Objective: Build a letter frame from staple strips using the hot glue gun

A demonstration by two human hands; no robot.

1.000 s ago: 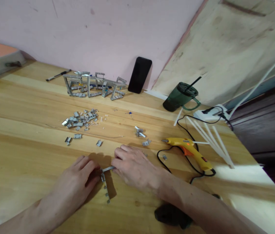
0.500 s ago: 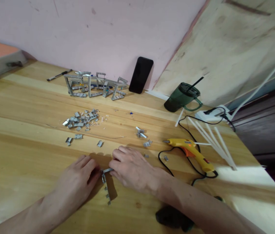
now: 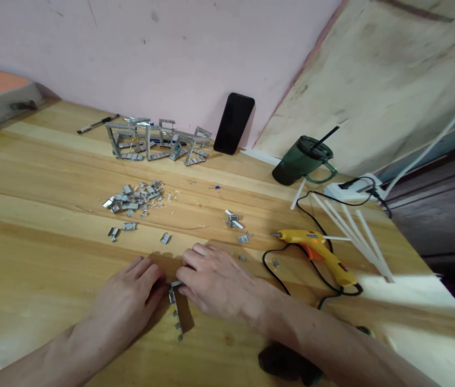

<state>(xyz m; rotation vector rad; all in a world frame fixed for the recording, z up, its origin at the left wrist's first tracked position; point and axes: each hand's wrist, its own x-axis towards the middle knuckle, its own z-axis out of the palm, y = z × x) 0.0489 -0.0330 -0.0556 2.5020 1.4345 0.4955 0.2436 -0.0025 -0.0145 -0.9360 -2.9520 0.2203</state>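
The right hand has slid a little closer to the left hand, so less of the short arm of the L-shaped staple strip shows between them than a second ago. The right fingertips pinch that arm. The left fingers curl against the corner, their grip hidden. The strip lies on the tabletop, its corner seemingly being pressed tight. The glue gun lies apart.

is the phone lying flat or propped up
Propped up: the phone stands on its lower edge on the table, leaning back against the pink wall.
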